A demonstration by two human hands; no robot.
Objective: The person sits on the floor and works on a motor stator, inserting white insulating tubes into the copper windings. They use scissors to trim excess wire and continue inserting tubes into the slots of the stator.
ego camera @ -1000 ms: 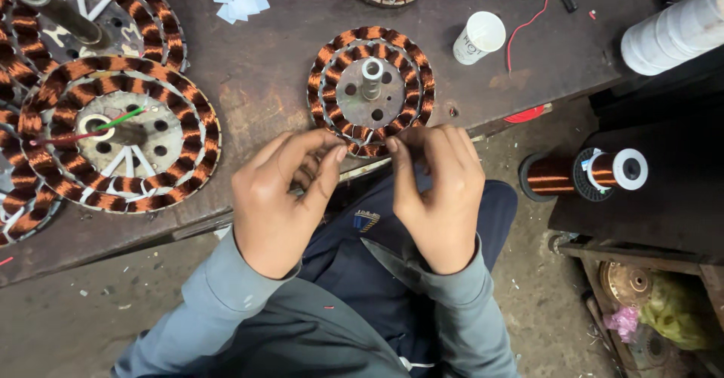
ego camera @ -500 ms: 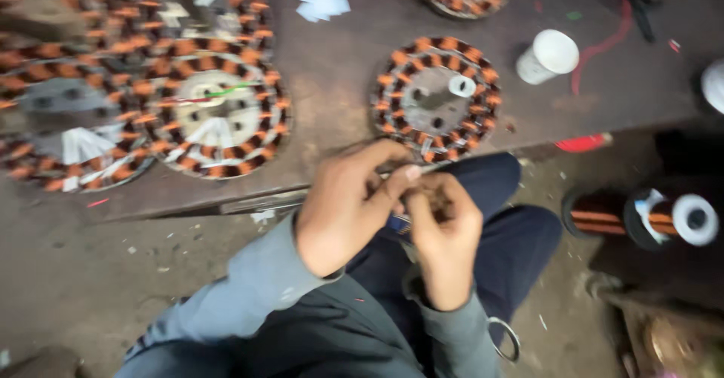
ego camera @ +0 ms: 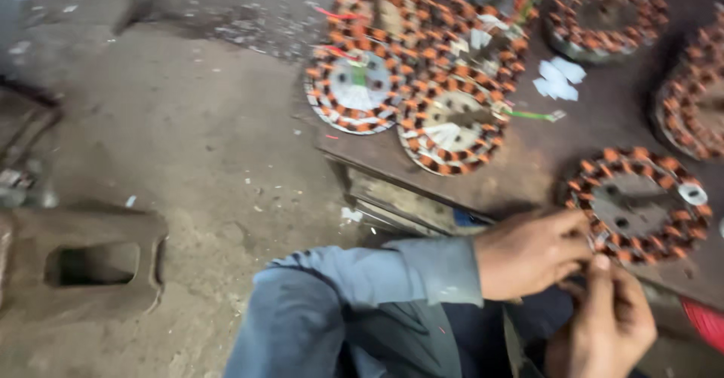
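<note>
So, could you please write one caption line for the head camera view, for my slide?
Both hands, left hand and right hand, meet at the edge of a copper-wound motor stator on a brown workbench.

Dim, flat, even light with soft shadows under the table, no glare, and motion blur smearing the whole frame, strongest toward its edges.
</note>
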